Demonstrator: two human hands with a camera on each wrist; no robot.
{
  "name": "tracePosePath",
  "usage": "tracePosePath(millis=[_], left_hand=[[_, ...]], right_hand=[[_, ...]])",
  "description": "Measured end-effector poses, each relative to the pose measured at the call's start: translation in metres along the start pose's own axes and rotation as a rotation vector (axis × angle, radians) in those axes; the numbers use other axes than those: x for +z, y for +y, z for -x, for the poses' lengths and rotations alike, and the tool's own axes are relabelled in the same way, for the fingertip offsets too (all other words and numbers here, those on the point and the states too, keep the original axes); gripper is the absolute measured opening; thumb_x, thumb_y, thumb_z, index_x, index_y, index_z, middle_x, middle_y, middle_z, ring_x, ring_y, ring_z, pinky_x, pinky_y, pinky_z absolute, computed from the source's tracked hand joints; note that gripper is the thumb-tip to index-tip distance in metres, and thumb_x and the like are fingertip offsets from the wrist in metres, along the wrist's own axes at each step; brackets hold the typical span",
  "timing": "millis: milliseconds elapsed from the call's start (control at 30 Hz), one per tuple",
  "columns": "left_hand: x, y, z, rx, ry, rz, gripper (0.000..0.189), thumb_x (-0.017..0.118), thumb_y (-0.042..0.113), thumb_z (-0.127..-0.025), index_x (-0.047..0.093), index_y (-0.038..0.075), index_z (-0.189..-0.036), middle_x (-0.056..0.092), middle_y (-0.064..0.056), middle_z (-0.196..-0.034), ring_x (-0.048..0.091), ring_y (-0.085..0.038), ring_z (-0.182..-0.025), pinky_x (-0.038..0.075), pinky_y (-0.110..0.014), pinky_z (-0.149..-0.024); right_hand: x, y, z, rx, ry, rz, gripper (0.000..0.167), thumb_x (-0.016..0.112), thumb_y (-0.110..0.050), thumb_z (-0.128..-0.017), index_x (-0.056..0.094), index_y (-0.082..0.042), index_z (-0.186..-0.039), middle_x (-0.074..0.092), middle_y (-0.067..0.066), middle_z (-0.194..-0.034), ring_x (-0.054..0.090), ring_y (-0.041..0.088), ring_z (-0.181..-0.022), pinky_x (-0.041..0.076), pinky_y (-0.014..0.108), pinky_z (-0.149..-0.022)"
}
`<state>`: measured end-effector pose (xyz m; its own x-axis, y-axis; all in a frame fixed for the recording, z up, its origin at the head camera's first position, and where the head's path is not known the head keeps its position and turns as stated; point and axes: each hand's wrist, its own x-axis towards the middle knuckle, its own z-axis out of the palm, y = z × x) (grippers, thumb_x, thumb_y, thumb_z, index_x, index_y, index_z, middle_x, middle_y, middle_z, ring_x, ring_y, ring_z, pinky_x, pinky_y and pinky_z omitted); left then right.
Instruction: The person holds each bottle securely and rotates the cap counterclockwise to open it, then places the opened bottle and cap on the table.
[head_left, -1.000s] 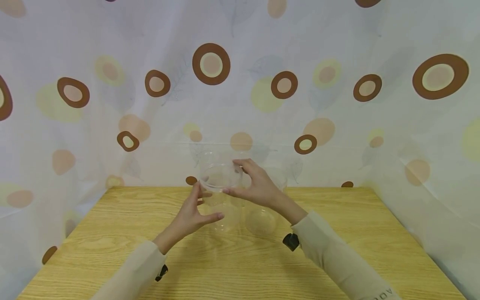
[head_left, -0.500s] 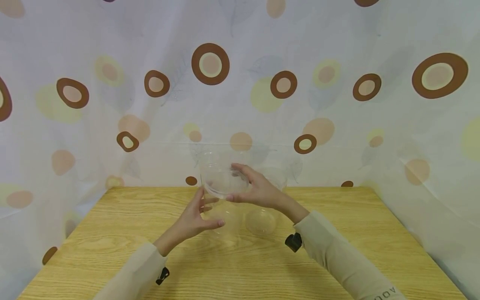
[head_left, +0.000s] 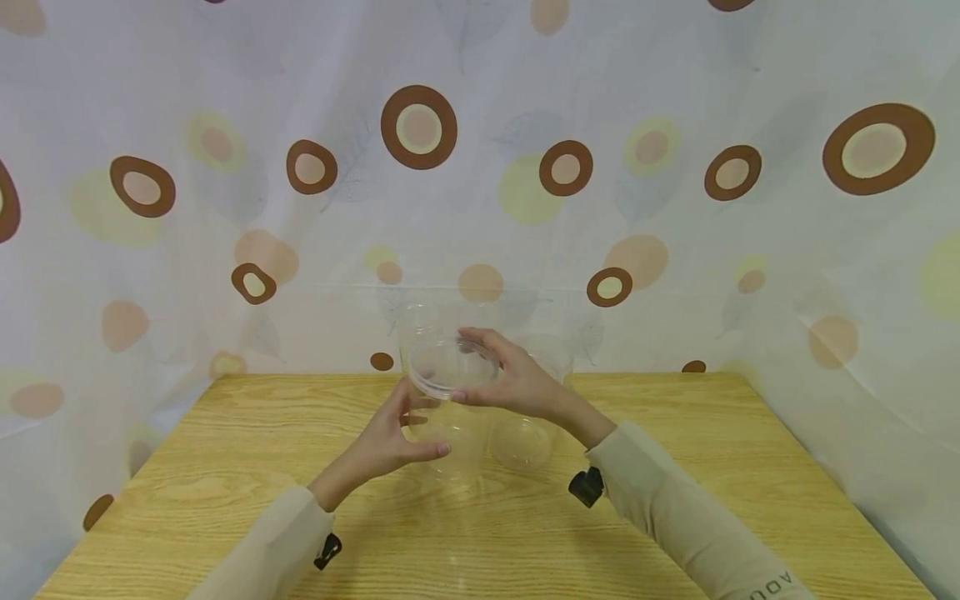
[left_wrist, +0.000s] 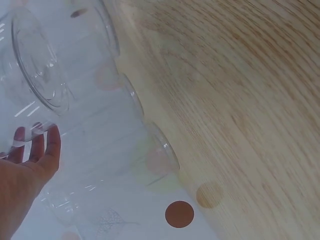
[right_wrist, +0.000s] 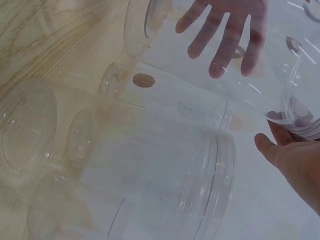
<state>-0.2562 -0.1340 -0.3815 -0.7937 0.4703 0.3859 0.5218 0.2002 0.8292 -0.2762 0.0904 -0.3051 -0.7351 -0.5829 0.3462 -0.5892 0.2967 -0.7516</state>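
Observation:
Between my hands is a clear see-through jar (head_left: 459, 429), raised over the table's back part. My left hand (head_left: 390, 439) grips its side, thumb in front and fingers curving round the far wall. Around the ringed top rim (head_left: 427, 385), my right hand (head_left: 517, 377) holds on, thumb at the near edge and fingers at the far edge. The right wrist view shows the left fingers (right_wrist: 227, 42) spread behind the clear wall, with the right hand (right_wrist: 300, 160) at the rim end. In the left wrist view, the left fingers (left_wrist: 45, 147) curve against the jar.
More clear jars stand close behind and to the right, such as a large one (right_wrist: 150, 155) in the right wrist view. Several bases line up in the left wrist view, including one jar (left_wrist: 132, 97). The wooden table (head_left: 300, 417) ends at a patterned curtain (head_left: 637, 208).
The jar has come slightly down and toward me, its rim shifting a little right. My left hand has moved slightly right and down, and both hands keep their hold.

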Motion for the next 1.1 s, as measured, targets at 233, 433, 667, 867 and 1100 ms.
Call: tracePosePath(millis=[233,433,667,867,1100], left_hand=[[-0.0006,0.0005,-0.0001,0.018,0.002,0.008,0.092,0.079,0.017,-0.070,0.023,0.021,-0.143,0.040,-0.010,-0.137,0.047,-0.035,-0.117,0.041,-0.056,-0.093],[0.0003,-0.0003,-0.0020,0.067,-0.039,0.089,0.098,0.078,0.008,-0.070,0.017,0.022,-0.145,0.035,-0.011,-0.143,0.047,-0.035,-0.121,0.037,-0.058,-0.096],[-0.0013,0.0009,-0.0021,0.054,-0.058,0.098,0.093,0.079,0.010,-0.070,0.021,0.014,-0.144,0.038,-0.017,-0.138,0.049,-0.040,-0.117,0.040,-0.059,-0.093],[-0.0017,0.0018,-0.0025,0.027,-0.053,0.102,0.090,0.079,0.011,-0.069,0.027,0.012,-0.141,0.044,-0.018,-0.133,0.052,-0.038,-0.114,0.045,-0.051,-0.093],[-0.0014,-0.0012,-0.0034,0.049,-0.071,0.135,0.087,0.079,0.008,-0.069,0.029,0.008,-0.140,0.046,-0.020,-0.131,0.052,-0.041,-0.113,0.047,-0.048,-0.091]], right_hand=[[0.0000,0.0017,0.0008,-0.047,-0.010,-0.014,0.078,0.076,-0.038,-0.072,0.038,-0.014,-0.136,0.046,0.005,-0.133,0.040,0.020,-0.128,0.032,0.048,-0.105],[-0.0017,0.0012,0.0014,-0.086,-0.015,0.008,0.078,0.077,-0.038,-0.071,0.040,-0.013,-0.135,0.047,0.006,-0.131,0.042,0.022,-0.125,0.040,0.045,-0.099],[-0.0022,0.0006,0.0020,-0.099,-0.019,-0.007,0.076,0.078,-0.032,-0.072,0.041,-0.012,-0.135,0.046,0.009,-0.133,0.043,0.024,-0.122,0.044,0.042,-0.093],[-0.0024,0.0029,0.0009,-0.105,-0.027,-0.024,0.076,0.078,-0.029,-0.071,0.041,-0.009,-0.134,0.047,0.009,-0.132,0.045,0.022,-0.120,0.045,0.036,-0.092],[-0.0023,0.0054,-0.0010,-0.117,-0.052,-0.075,0.073,0.080,-0.020,-0.070,0.043,-0.010,-0.133,0.046,0.012,-0.131,0.046,0.020,-0.116,0.046,0.032,-0.090]])
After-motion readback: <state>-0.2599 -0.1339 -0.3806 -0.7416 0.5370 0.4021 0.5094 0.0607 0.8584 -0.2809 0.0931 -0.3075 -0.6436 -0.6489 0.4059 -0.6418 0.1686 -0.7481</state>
